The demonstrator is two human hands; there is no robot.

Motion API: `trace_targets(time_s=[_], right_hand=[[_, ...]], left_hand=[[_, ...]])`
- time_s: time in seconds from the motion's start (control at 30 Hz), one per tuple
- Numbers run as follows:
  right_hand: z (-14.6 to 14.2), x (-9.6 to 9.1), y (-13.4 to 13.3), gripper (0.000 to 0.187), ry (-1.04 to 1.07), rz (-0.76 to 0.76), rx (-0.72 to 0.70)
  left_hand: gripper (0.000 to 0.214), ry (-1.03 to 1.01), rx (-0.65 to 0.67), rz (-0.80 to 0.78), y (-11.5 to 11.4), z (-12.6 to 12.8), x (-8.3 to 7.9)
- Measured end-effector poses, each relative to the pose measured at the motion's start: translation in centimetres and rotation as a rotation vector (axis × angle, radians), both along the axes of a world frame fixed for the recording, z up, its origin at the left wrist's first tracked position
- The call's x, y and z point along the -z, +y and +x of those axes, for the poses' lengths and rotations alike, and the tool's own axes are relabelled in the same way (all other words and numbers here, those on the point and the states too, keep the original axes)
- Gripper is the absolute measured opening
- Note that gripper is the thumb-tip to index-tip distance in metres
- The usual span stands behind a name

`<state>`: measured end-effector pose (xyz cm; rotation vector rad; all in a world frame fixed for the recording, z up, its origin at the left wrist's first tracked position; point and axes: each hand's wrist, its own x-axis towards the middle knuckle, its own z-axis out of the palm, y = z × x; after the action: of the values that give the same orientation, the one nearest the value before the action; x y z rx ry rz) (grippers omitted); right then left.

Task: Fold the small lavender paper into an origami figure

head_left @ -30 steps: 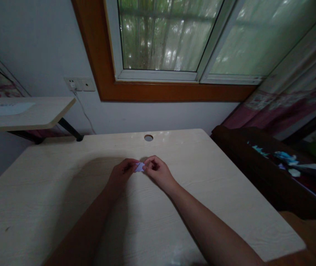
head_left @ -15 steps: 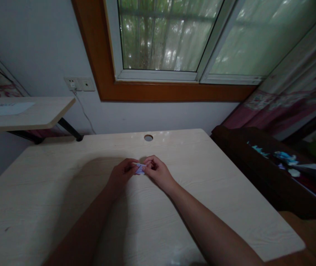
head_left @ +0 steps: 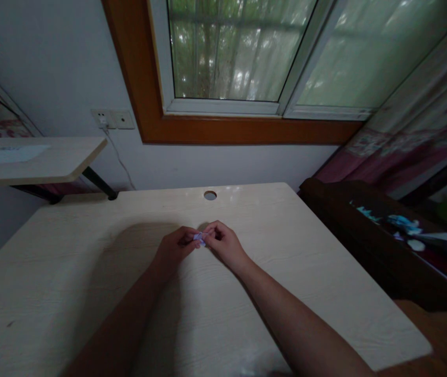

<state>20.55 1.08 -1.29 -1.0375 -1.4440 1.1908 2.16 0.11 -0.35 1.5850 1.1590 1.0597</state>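
A small piece of folded paper (head_left: 199,237), pale purple and white, is pinched between my two hands over the middle of the desk. My left hand (head_left: 174,249) grips its left side between thumb and fingers. On the right side, the thumb and fingertips of my right hand (head_left: 225,242) are closed on it. Fingers cover much of the paper, so its full shape is hidden. Beneath the hands lies the light wood-grain desk top (head_left: 305,272).
A raised shelf (head_left: 70,157) with a sheet of paper (head_left: 11,153) stands at the left on black legs. The desk has a round cable hole (head_left: 210,195) near its back edge. Dark furniture (head_left: 337,209) bearing several small items is at the right. A window is behind.
My left thumb and fingers have shifted slightly over the folded paper, and less of its purple face shows. My right hand stays almost in place.
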Motion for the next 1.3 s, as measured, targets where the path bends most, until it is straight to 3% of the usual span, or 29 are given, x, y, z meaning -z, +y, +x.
trace_targets(time_s=[0.43,0.73,1.0,1.3], right_hand=[[-0.1,-0.3,-0.2,0.029,0.046,-0.005,-0.014],[0.1,-1.1,-0.2,0.02,-0.029,0.158,-0.054],[0.3,-1.0,0.1,0.014,-0.053,0.193,-0.052],[0.4,-0.5,0.2,0.015,0.026,0.111,0.006]], left_hand=[[0.027,-0.189,-0.001,-0.104,0.1,-0.2,-0.3],[0.028,-0.154,-0.034,-0.06,0.2,-0.4,-0.8],[0.026,-0.098,-0.044,-0.048,0.5,-0.9,0.0],[0.036,-0.345,-0.041,-0.081,-0.1,-0.3,-0.6]])
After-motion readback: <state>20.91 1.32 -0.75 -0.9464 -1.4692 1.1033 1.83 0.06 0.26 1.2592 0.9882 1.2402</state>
